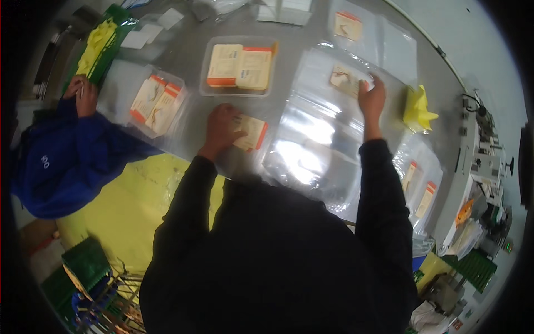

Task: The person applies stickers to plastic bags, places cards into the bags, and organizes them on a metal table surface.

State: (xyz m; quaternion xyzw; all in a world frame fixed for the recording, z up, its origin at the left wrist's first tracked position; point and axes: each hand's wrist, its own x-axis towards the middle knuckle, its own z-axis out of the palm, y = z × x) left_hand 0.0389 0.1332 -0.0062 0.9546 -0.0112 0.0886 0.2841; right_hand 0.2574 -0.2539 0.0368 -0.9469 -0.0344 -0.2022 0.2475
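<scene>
My left hand [221, 130] grips the left end of a cream printed card pack [252, 132] with a red-orange band, low over the steel table. My right hand [372, 100] has its thumb and fingers at the right end of another printed card pack [345, 79]. That pack is over a pile of clear plastic bags [308, 125], which reflects the light strongly. Beyond my left hand stands a clear plastic tub [203, 89], holding two stacks of similar cards [240, 67].
At left, a co-worker in blue [79, 154] holds something small beside a green crate [102, 69] with yellow pieces. Another tub of card packs [156, 104] stands nearby. Bagged packs [424, 198], crumpled yellow material [419, 108] and a long white machine [461, 175] are at right.
</scene>
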